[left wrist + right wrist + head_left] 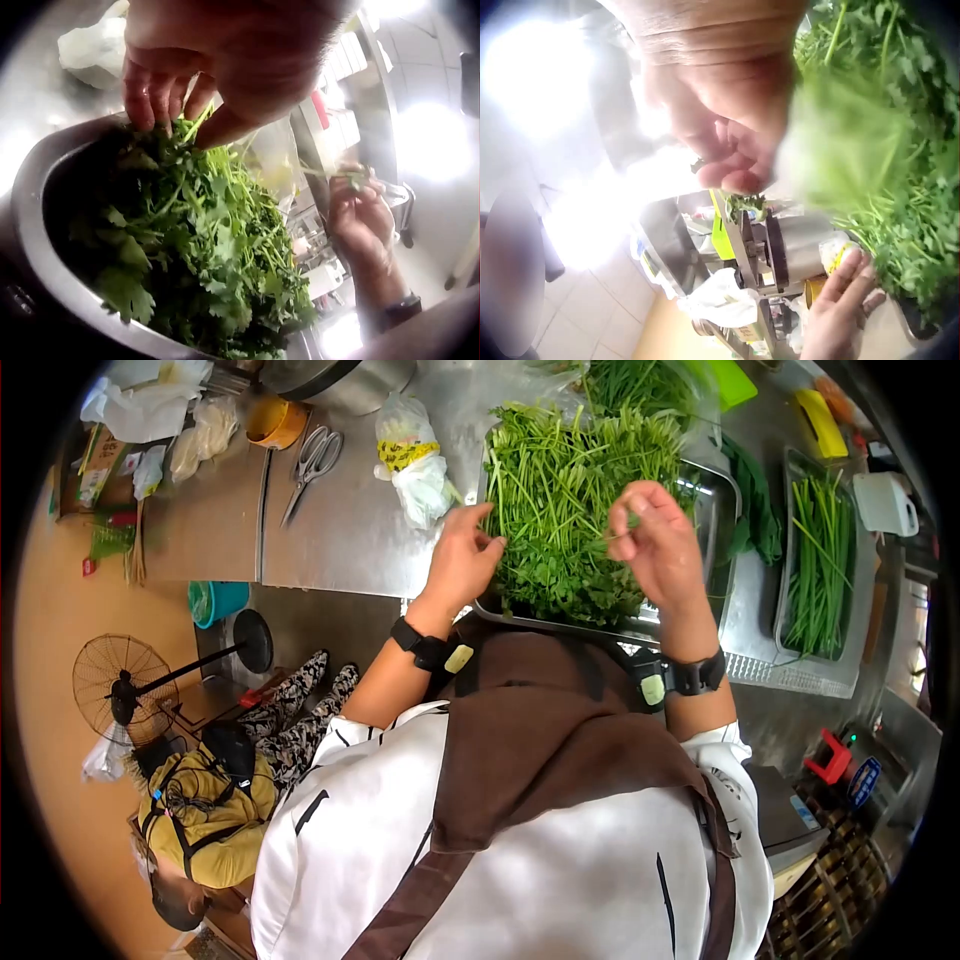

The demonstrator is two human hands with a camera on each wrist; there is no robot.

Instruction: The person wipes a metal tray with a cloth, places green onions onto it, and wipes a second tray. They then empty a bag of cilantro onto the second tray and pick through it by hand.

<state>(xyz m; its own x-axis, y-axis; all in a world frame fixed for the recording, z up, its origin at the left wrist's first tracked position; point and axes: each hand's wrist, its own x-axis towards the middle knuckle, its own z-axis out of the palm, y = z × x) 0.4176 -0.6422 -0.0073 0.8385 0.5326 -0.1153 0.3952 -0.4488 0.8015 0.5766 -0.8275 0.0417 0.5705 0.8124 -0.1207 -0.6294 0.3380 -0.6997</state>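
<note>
A heap of leafy coriander (570,510) fills a metal tray (725,510) in front of the person, stems toward the far side and leaves toward the near edge. At the tray's left side, the left hand (463,560) has its loosely bent fingers at the herbs; thumb and forefinger stand apart. The left wrist view shows those fingertips (142,112) among the leaves. Raised above the right part of the heap, the right hand (660,545) pinches a small coriander sprig (356,180) by curled fingers. Its leaf also shows below the fingertips in the right wrist view.
Scissors (312,465) and a tied plastic bag (415,475) lie left of the tray. Right of it stands a smaller tray (783,585) of long green stalks. A person in yellow (225,820) sits at left, near a standing fan (122,690).
</note>
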